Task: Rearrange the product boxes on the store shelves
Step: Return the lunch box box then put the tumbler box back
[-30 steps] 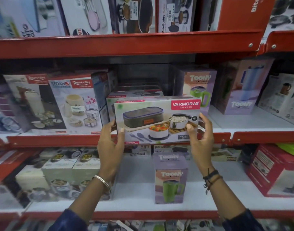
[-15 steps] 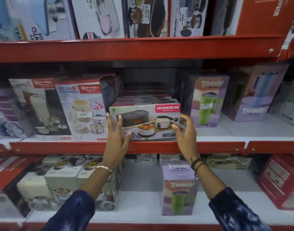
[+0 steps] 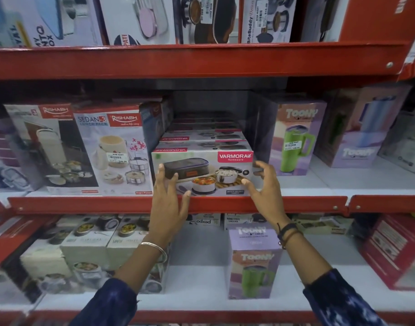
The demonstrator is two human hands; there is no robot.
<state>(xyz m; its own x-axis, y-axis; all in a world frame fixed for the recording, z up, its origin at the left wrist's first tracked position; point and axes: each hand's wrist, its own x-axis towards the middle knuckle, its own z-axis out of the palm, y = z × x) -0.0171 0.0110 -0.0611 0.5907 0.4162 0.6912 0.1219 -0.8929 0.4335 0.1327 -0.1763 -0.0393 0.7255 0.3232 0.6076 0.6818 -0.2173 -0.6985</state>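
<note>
Two hands frame the Varmora box [image 3: 203, 172], which a second ago was held out in front of the shelf and now sits on the middle shelf [image 3: 84, 204], flush with its lip. Left hand [image 3: 167, 201] rests fingers spread on the box's lower left corner; right hand [image 3: 264, 187] cups the right edge, loosened rather than clamped. Placement looks done. Behind the box, more Varmora boxes fade into shadow, count unclear.
</note>
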